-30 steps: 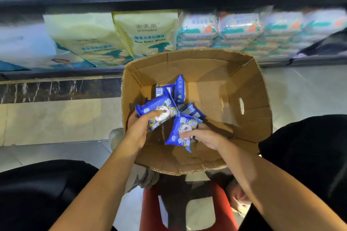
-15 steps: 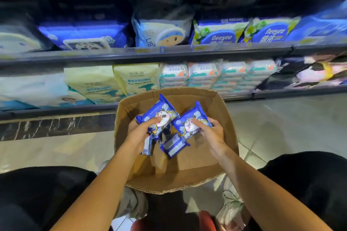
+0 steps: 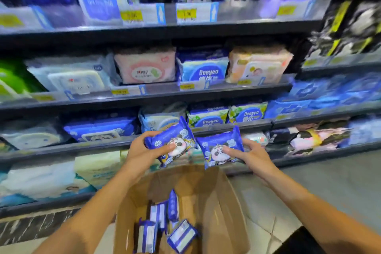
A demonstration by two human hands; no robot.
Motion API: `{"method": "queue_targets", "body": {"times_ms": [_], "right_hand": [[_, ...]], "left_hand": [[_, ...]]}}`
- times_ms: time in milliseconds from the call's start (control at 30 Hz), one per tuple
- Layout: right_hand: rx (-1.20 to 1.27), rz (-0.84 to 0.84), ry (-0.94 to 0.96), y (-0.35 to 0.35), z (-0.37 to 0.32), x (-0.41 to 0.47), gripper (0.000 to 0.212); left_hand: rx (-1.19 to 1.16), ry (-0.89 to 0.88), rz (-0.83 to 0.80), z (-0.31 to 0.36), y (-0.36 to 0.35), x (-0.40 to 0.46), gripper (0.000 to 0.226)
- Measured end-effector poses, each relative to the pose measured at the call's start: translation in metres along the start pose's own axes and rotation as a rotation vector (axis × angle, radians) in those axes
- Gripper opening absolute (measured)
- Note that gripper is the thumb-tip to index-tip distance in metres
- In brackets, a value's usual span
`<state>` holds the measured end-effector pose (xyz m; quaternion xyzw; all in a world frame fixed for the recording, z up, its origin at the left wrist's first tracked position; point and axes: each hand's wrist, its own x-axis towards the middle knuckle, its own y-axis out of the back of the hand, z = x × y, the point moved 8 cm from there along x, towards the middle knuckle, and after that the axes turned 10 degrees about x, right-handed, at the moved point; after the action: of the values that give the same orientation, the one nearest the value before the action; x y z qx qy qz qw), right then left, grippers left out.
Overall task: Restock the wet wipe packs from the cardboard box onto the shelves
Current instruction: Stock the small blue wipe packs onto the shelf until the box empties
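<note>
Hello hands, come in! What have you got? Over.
Left hand grips one pack. Right hand grips another. Both above the box. Nothing blocking the shelves.

I see two blue wipe packs [image 3: 173, 142] printed with white panda cartoons, a plain brown cardboard box [image 3: 216, 202], and yellow price tags [image 3: 186, 14] on the far shelves.

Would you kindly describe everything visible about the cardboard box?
The cardboard box is plain brown corrugated board, open at the top, standing low between the person's forearms in front of the shelves. Its inner walls look creased and worn. Several small blue wet wipe packs lie loose at its bottom, some on edge. Neither hand touches it in this view; its lower part is cut off by the frame.
</note>
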<state>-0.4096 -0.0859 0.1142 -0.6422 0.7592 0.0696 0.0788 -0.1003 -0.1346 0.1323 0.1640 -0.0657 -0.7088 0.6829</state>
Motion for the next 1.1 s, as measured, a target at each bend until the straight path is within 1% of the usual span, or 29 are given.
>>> {"method": "queue_targets", "body": {"times_ms": [67,167,267,333,433,533,633,700,800,867,1000,1033,1100], "right_hand": [[-0.006,0.036,0.104,0.010,-0.044,0.005,0.026],[-0.027,0.064,0.287,0.019,-0.121,0.008,0.024],[-0.007,0.088,0.464,0.026,-0.196,0.005,0.020],[-0.021,0.107,0.557,0.032,-0.239,0.005,0.021],[-0.026,0.131,0.654,0.037,-0.291,0.006,0.028],[-0.006,0.148,0.749,0.037,-0.332,0.007,0.026],[-0.019,0.146,0.798,0.030,-0.362,0.017,0.029],[-0.015,0.153,0.836,0.023,-0.377,0.027,0.036],[-0.017,0.138,0.889,0.011,-0.401,0.036,0.061],[-0.112,0.102,0.928,-0.001,-0.417,0.045,0.068],[-0.314,0.153,0.873,-0.007,-0.430,0.071,0.059],[-0.422,0.178,0.836,-0.007,-0.429,0.079,0.056],[-0.750,0.222,0.739,-0.006,-0.425,0.096,0.054]], "left_hand": [[0.019,-0.098,0.010,0.044,0.008,0.004,0.042],[0.069,-0.262,0.034,0.114,0.019,0.008,0.040],[0.124,-0.440,0.058,0.187,0.031,0.012,0.047],[0.180,-0.558,0.093,0.231,0.038,0.014,0.050],[0.191,-0.631,0.110,0.283,0.045,0.015,0.047],[0.242,-0.728,0.133,0.329,0.049,0.012,0.044],[0.261,-0.766,0.179,0.360,0.058,0.017,0.045],[0.258,-0.771,0.200,0.372,0.064,0.023,0.045],[0.277,-0.792,0.242,0.383,0.075,0.028,0.044],[0.300,-0.793,0.261,0.385,0.082,0.033,0.043],[0.302,-0.771,0.307,0.385,0.092,0.041,0.045],[0.302,-0.766,0.312,0.385,0.093,0.042,0.045],[0.307,-0.763,0.310,0.387,0.091,0.044,0.044]]}}
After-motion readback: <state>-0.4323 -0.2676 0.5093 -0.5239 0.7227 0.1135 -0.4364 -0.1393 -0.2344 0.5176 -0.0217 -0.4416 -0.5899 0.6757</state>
